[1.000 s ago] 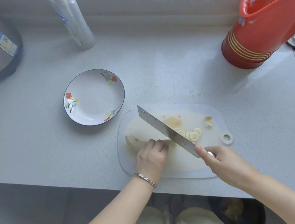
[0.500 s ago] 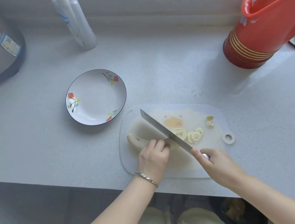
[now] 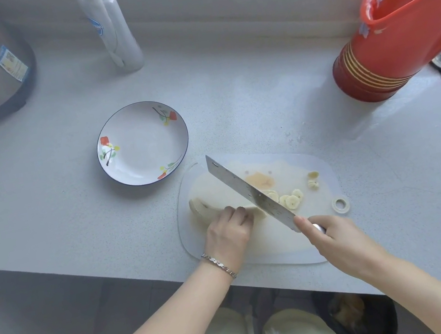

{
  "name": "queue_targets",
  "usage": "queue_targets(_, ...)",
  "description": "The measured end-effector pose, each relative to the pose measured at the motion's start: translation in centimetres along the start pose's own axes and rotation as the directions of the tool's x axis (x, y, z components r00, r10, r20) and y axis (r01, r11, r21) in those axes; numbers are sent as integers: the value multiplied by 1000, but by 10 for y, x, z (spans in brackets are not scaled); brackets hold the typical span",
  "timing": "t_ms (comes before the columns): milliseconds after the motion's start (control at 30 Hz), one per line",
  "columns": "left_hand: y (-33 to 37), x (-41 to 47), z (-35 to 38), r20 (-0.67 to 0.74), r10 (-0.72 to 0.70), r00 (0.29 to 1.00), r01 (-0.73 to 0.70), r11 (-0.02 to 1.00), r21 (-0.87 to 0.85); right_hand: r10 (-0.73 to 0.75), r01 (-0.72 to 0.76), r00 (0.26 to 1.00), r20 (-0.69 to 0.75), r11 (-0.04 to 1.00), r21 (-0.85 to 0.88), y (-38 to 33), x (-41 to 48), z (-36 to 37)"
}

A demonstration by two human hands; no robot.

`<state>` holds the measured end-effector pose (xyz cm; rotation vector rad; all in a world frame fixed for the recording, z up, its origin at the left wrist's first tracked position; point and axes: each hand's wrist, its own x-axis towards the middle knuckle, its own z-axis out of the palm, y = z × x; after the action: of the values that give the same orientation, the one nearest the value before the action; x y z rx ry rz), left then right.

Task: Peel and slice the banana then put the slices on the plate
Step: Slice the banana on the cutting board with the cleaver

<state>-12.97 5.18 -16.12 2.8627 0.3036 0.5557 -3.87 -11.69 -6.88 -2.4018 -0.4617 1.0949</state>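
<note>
Right hand (image 3: 341, 239): fingers wrapped tight on the cleaver (image 3: 250, 192) handle, blade slanted over the banana.
Left hand (image 3: 229, 233): fingers curled, pressing down on the peeled banana (image 3: 206, 209).
Cutting board (image 3: 310, 248): on the bench (image 3: 46, 221), under the banana.
Slices (image 3: 291, 200): small pile just right of the blade.
Plate (image 3: 143, 143): bare, just beyond the board's left corner.

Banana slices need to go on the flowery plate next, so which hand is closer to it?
The left hand, probably. It steadies the banana on the plate's side of the board, while the right hand grips the knife, farther away.
</note>
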Motion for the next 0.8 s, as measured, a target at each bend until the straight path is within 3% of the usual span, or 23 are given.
queue_targets(333,2,2,-7,51,40,998,-42,999,28,17,-19,1000,-19,997,-74,-4,4,10)
queue_targets(800,1,0,-5,-51,29,998,-27,999,39,16,-16,1000,10,998,60,5,11,14)
